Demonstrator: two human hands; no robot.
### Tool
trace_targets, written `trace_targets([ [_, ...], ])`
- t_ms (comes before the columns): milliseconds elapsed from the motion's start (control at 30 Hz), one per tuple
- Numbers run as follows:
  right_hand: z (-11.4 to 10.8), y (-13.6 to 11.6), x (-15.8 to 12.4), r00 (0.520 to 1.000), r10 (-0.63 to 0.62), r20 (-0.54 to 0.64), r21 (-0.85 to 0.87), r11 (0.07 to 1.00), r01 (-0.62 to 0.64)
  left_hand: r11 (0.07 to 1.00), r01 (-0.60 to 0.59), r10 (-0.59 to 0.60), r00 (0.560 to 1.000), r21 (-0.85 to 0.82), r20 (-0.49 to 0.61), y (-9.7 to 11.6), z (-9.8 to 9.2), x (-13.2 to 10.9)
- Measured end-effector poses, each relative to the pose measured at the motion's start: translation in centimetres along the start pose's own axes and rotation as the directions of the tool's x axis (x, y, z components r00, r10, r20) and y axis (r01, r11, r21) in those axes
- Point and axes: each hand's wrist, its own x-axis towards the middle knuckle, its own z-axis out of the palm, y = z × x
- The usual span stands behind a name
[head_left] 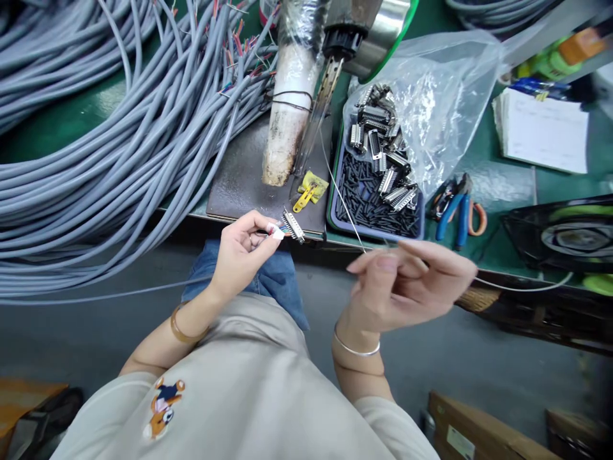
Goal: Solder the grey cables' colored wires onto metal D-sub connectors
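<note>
My left hand [244, 246] is closed around the thin coloured wires of a cable, just behind a metal multi-pin D-sub connector [293, 227]. White wrapping shows at its fingertips. The connector sits over the front edge of a dark board [239, 172]. To the right, my right hand [407, 275] is pinched on a thin silvery solder wire [352, 220], apart from the connector and somewhat blurred. A soldering iron [318, 108] hangs tip-down above the board, beside a white wrapped tube [285, 128]. A yellow clip [306, 195] lies below them.
Bundled grey cables [158, 140] cover the left side. A blue tray [335, 220] holds loose connectors [378, 140] and small black sleeves [364, 191], with a clear plastic bag [445, 83] behind. Blue-handled cutters [457, 211], a paper stack [546, 131] and a black fan-like device [565, 233] are at right.
</note>
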Motion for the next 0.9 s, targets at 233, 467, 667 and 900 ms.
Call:
trace_targets([
  [233,1.6,0.8,-1.0,0.869,-0.183,0.459,-0.143,0.951,0.276,0.999,-0.047,0.048,0.998,0.025,-0.032,-0.2,0.0,0.5],
  [467,3.4,2.2,-1.1,0.922,-0.11,0.371,-0.102,0.982,0.158,0.988,-0.134,0.14,0.987,0.074,-0.079,-0.2,0.3,1.9],
  [667,3.9,2.8,-0.3,0.926,-0.106,0.363,-0.076,0.987,0.143,0.974,-0.166,0.182,0.979,0.155,-0.096,0.3,0.7,2.8],
  [900,4.2,3.2,0.2,0.925,-0.104,0.364,-0.062,0.989,0.136,0.963,-0.189,0.21,0.973,0.194,-0.095,0.6,0.8,3.2],
])
